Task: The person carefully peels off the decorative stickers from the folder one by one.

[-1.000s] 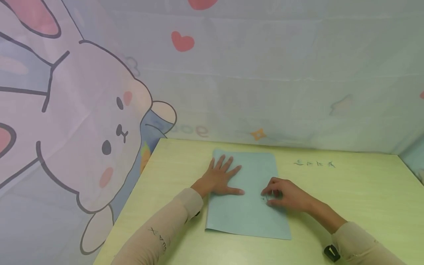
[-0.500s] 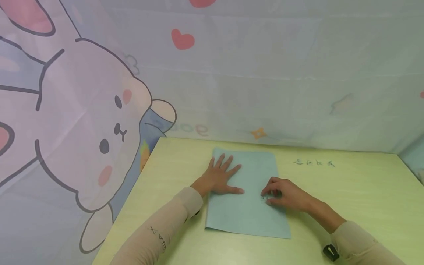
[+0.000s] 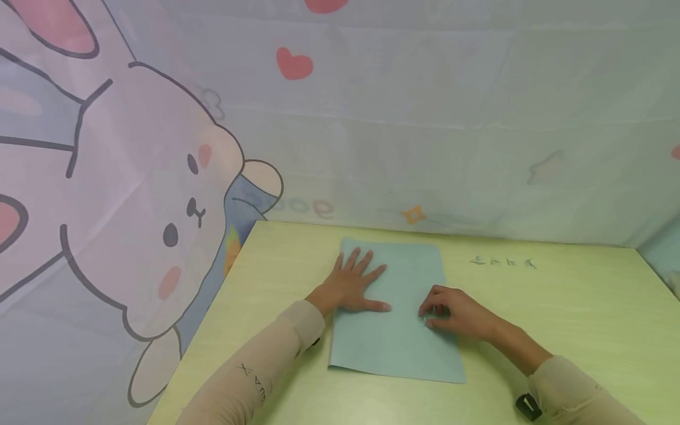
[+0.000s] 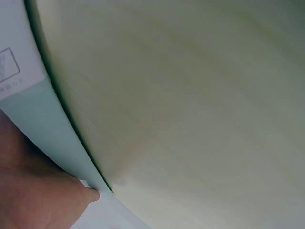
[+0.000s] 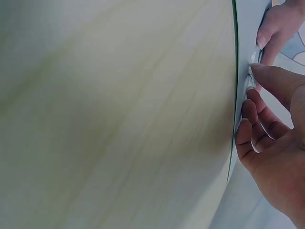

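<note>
Free gap over the pale-blue folder [image 3: 393,348] between the 2 hands [image 3: 353,289] [image 3: 459,313], 4 small pieces [image 3: 512,262] in the way farther right

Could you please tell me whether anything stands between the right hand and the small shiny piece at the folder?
Nothing visible does: the right hand has its fingers around the small shiny piece, while the left hand rests apart from it, spread on the folder.

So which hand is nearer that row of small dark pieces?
Right. The right hand is in front of the row, slightly left; the left hand lies farther left, on the blue folder.
</note>
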A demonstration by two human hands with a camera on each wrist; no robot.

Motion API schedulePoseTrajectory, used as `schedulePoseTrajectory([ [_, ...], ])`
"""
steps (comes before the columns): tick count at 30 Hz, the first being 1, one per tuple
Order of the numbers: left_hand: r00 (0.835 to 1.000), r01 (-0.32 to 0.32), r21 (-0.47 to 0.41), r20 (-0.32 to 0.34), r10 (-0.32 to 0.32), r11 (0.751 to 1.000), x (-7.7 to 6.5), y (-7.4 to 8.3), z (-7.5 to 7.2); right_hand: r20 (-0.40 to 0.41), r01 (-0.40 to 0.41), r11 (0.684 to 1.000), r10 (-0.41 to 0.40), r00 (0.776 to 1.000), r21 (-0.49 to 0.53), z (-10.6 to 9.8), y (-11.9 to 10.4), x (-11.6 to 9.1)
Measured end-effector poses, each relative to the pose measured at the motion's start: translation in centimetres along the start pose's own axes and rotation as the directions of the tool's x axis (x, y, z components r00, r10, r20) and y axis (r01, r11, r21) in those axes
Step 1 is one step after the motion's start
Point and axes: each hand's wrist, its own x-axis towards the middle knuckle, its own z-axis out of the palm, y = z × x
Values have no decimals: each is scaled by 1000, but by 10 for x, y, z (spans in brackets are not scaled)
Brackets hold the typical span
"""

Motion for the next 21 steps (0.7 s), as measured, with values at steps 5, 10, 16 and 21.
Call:
schedulePoseTrajectory([
  [5,1000,-2,-1,-4,2,1000,-1,1,-2,-15,-7,1000,7,1000,25,2,1,-1],
  [10,1000,-8,-5,-5,8,1000,-3,1,-3,-41,2,1000,-1,999,29,6,2,-3],
  [16,1000,-2,-6,-4,2,1000,-4,2,-2,-81,12,999,-8,997,44,8,1,-4],
  [21,1000,2,-5,-7,-2,1000,-4,1,-3,-102,-19,997,26,994,73,7,2,-4],
])
